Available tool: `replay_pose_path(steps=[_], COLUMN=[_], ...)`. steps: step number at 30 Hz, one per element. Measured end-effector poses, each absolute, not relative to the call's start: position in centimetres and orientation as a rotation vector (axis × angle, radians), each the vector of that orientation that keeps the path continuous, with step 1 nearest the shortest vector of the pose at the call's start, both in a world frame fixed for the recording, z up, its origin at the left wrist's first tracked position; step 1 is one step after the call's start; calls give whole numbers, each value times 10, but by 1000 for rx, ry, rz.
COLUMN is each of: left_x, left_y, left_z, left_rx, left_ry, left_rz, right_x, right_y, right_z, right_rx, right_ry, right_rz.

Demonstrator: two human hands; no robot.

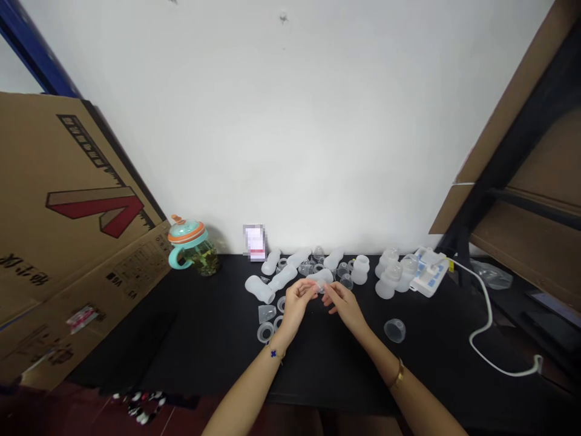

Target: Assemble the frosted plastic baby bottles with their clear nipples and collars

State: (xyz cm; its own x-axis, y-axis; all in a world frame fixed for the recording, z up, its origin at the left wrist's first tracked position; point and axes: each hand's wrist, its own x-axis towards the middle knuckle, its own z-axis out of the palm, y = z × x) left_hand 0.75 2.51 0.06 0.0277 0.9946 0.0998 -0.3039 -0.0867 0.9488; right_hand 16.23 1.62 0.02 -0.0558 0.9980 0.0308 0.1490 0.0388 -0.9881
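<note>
My left hand (pixel 297 304) and my right hand (pixel 344 304) meet over the middle of a black table (pixel 218 339). Both pinch a small clear plastic part (pixel 320 288) between their fingertips. Right behind them lies a heap of frosted white bottles and clear plastic caps (pixel 299 269). A clear ring (pixel 265 332) and a clear cup piece (pixel 267 313) lie just left of my left wrist. A clear dome cap (pixel 394 330) sits alone to the right of my right forearm.
A teal and orange handled drinking jar (pixel 193 248) stands at the back left. A large cardboard box (pixel 68 230) leans on the left. A white power strip (pixel 429 271) with a white cable (pixel 485 315) lies at the right, by dark shelving (pixel 517 200).
</note>
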Motion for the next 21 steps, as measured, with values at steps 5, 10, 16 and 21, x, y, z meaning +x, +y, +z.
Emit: replay_pose_path(steps=[5, 10, 16, 21], left_x=[7, 7, 7, 8], left_y=[24, 21, 20, 20], left_z=[1, 5, 8, 7], left_rx=[1080, 1127, 1300, 1309], left_ry=[897, 918, 993, 1042], left_rz=[1375, 1383, 1373, 1344], right_x=[160, 157, 157, 156], right_y=[20, 20, 18, 19], right_z=[-6, -5, -1, -7], right_rx=[-1269, -1175, -1152, -1140], right_ry=[-1399, -1373, -1334, -1389], right_rz=[1221, 1379, 1479, 1440])
